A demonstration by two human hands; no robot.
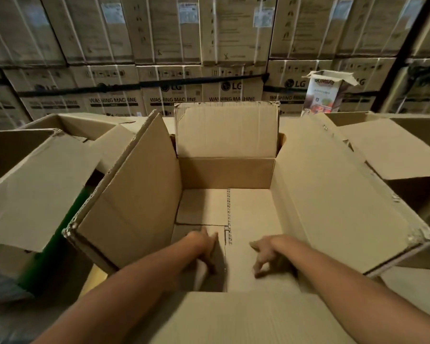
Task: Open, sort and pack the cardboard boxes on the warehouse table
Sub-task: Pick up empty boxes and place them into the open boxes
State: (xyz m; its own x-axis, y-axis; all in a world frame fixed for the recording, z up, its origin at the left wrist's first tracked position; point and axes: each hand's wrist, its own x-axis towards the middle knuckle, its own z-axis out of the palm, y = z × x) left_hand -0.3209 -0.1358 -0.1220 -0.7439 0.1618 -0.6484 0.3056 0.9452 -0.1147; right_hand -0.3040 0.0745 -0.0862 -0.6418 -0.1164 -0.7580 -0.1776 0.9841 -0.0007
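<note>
Head view shows a large open cardboard box (320,194) filling the middle of the frame, its four top flaps standing up or splayed outward. Both bare forearms reach down into it from the lower edge. The left hand (205,248) lies at the seam of the bottom flaps, fingers bent downward against a flap edge; blur hides whether it grips. The right hand (266,254), just right of the seam, has its fingers spread and slightly bent, tips on the box floor, holding nothing. More open boxes sit at left (35,182) and right (395,150). A small printed carton (325,95) stands upper right, before stacked washing-machine cartons (171,95).
</note>
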